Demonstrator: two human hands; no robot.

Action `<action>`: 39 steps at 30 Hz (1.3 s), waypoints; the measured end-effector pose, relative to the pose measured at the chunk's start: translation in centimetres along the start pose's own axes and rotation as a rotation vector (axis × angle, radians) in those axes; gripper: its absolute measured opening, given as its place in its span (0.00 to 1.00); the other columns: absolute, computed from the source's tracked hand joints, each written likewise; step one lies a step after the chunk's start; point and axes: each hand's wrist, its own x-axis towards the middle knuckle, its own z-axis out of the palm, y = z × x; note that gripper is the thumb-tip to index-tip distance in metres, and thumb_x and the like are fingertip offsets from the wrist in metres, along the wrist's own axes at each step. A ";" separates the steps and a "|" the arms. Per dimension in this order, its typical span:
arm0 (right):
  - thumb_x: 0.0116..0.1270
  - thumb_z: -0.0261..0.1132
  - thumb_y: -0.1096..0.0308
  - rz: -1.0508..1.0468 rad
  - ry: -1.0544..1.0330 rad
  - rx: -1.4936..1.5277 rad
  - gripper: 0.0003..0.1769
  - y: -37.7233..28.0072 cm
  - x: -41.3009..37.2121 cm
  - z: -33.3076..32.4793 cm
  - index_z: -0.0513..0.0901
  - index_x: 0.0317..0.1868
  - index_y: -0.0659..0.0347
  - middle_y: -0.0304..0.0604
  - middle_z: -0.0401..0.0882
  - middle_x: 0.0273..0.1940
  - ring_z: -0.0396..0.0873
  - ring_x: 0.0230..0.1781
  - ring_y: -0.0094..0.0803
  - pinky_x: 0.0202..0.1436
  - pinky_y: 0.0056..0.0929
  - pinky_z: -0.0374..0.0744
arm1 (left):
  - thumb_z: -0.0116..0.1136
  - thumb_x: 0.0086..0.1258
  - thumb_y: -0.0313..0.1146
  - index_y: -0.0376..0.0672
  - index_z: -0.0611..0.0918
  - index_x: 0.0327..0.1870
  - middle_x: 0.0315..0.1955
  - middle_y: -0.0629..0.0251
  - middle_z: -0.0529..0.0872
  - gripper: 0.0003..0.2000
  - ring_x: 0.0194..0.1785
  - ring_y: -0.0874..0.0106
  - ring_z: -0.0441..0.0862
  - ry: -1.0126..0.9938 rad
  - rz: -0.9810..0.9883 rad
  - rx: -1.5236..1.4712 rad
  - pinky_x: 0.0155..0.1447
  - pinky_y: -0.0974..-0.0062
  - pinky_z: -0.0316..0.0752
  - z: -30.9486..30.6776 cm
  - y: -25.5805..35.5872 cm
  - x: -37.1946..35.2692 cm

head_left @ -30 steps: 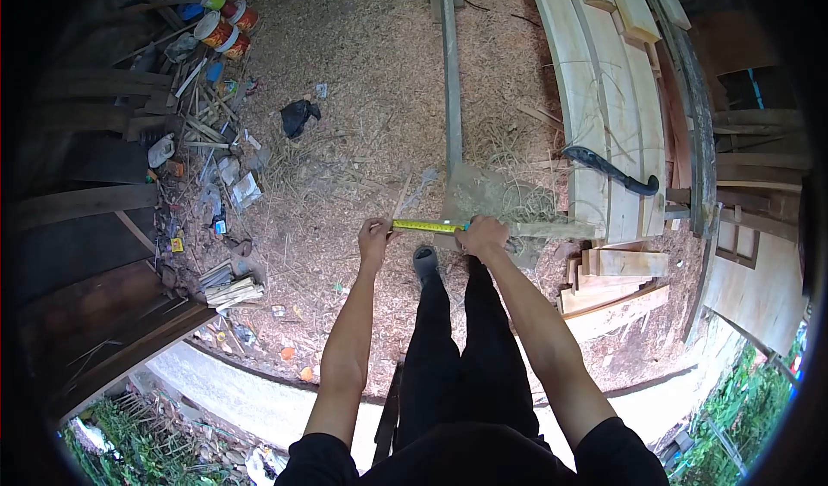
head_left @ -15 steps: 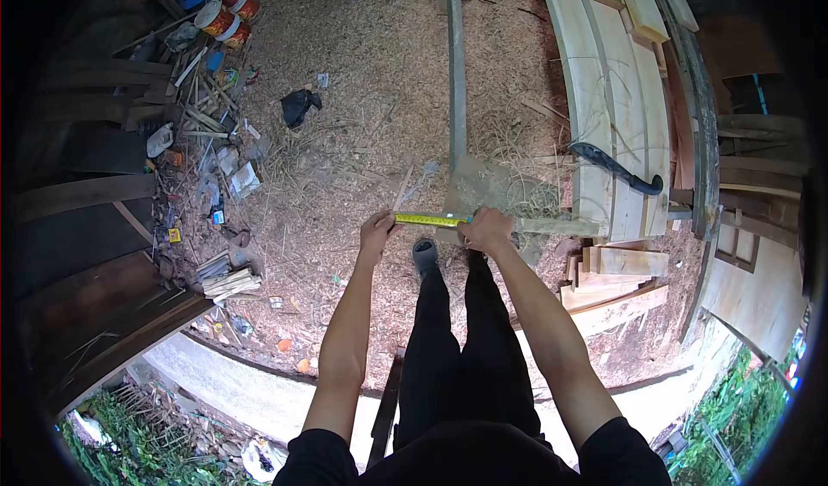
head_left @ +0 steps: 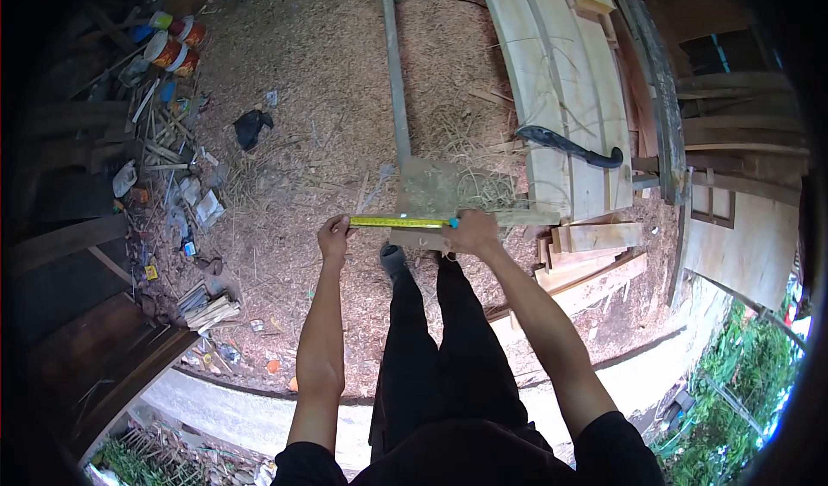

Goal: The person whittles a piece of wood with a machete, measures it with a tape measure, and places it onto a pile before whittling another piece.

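Observation:
A yellow tape measure (head_left: 399,222) stretches level between my two hands, above the shaving-covered ground. My left hand (head_left: 334,238) pinches the free end of its blade. My right hand (head_left: 473,232) is closed around the case, of which a bit of teal shows beside the fingers. Just beyond the right hand lies a flat, dusty board (head_left: 429,186), partly overlapped by the blade and hand in this view. A narrow wooden strip (head_left: 528,217) runs out to the right from behind the right hand.
Long pale planks (head_left: 552,81) lie at the right, with a dark sheathed blade with a curved handle (head_left: 569,146) on them. Wood offcuts (head_left: 595,249) are stacked nearer. A long pole (head_left: 394,72) runs away from me. Paint buckets (head_left: 164,50) and scrap line the left; a black bag (head_left: 252,129) lies nearby.
My hands have moved apart, and a longer stretch of yellow blade shows between them. The whole view has shifted, with the surroundings now further left.

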 end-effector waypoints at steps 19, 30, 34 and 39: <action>0.46 0.65 0.50 0.058 0.196 0.447 0.25 29.0 -1.4 -3.4 0.81 0.34 0.66 0.54 0.80 0.30 0.80 0.34 0.44 0.40 0.34 0.76 | 0.59 0.61 0.31 0.34 0.78 0.44 0.27 0.66 0.80 0.13 0.27 0.79 0.76 0.044 0.059 0.217 0.32 0.83 0.75 1.0 0.9 1.0; 0.47 0.63 0.51 0.093 0.132 0.335 0.23 29.8 -1.9 0.3 0.81 0.34 0.64 0.53 0.80 0.31 0.79 0.34 0.44 0.41 0.35 0.76 | 0.58 0.62 0.29 0.34 0.77 0.41 0.30 0.65 0.77 0.10 0.28 0.78 0.76 0.062 0.090 0.209 0.33 0.80 0.78 1.4 1.3 0.5; 0.50 0.64 0.55 0.037 0.134 0.338 0.20 29.2 -1.9 1.6 0.82 0.39 0.60 0.50 0.81 0.32 0.79 0.35 0.39 0.41 0.32 0.76 | 0.58 0.62 0.31 0.35 0.77 0.40 0.30 0.65 0.78 0.10 0.29 0.78 0.76 0.038 0.143 0.220 0.33 0.79 0.78 1.3 1.2 0.6; 0.47 0.63 0.54 0.004 0.185 0.447 0.20 29.0 -1.9 2.1 0.82 0.35 0.61 0.52 0.80 0.32 0.79 0.34 0.43 0.41 0.34 0.76 | 0.57 0.62 0.33 0.39 0.78 0.40 0.29 0.67 0.78 0.10 0.30 0.78 0.75 0.058 0.109 0.389 0.31 0.79 0.75 1.1 1.9 0.7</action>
